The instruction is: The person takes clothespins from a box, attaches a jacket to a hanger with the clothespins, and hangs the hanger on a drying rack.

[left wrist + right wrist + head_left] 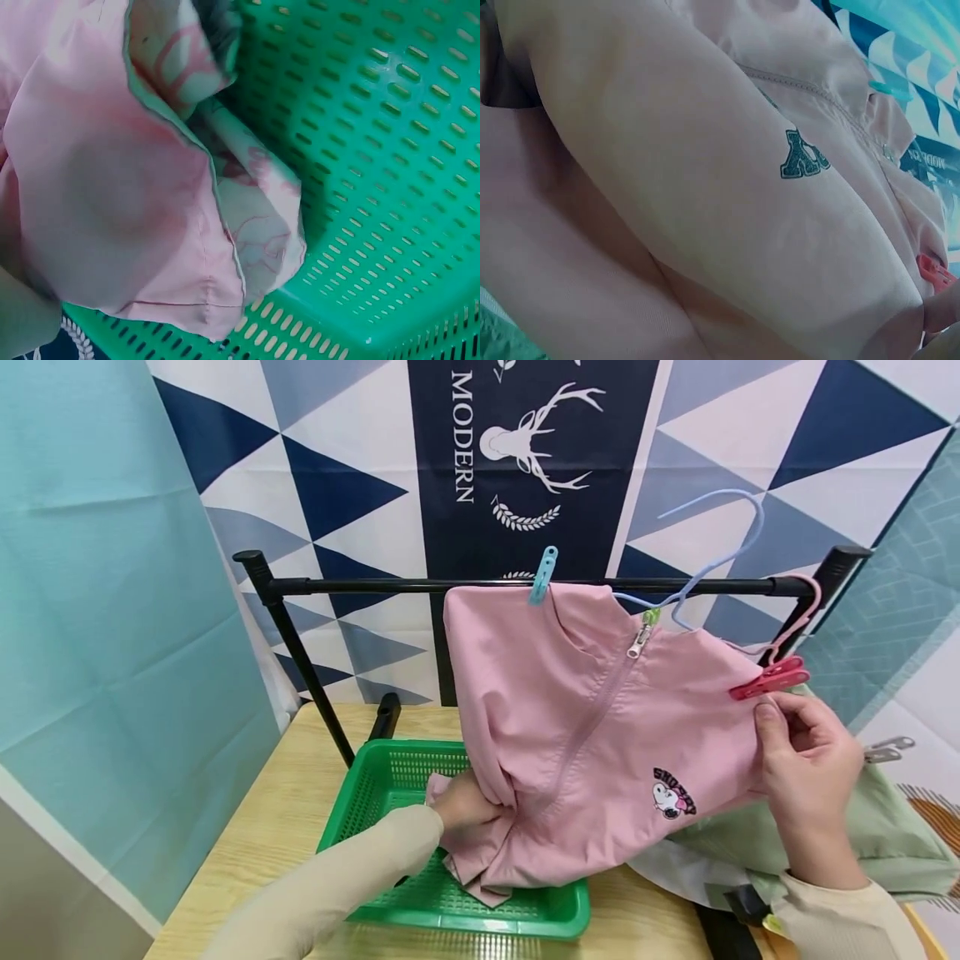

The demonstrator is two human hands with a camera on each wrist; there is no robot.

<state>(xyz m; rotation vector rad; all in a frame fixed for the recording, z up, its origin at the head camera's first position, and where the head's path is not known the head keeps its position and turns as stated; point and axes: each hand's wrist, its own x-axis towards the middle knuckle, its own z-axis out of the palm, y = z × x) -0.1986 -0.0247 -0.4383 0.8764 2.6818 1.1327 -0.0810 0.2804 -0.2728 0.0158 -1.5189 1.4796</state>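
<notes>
A pink zip-up jacket (600,735) with a cartoon dog patch hangs at the black rack bar on a blue hanger (720,560). In the head view my right hand (813,760) pinches its shoulder edge, just below a red clothespin (772,678). My left hand (465,806) grips the jacket's lower left part, fingers partly hidden in the folds. In the left wrist view a pink fabric end (112,195) with a printed white lining hangs over the green basket (375,187). The right wrist view shows mostly jacket cloth (705,187).
A blue clothespin (543,575) clips the jacket near the bar (360,586). A pink hanger (798,618) hangs at the bar's right end. Below, the green basket (480,922) stands on a wooden table (247,835). A pale green bag (892,818) lies at the right.
</notes>
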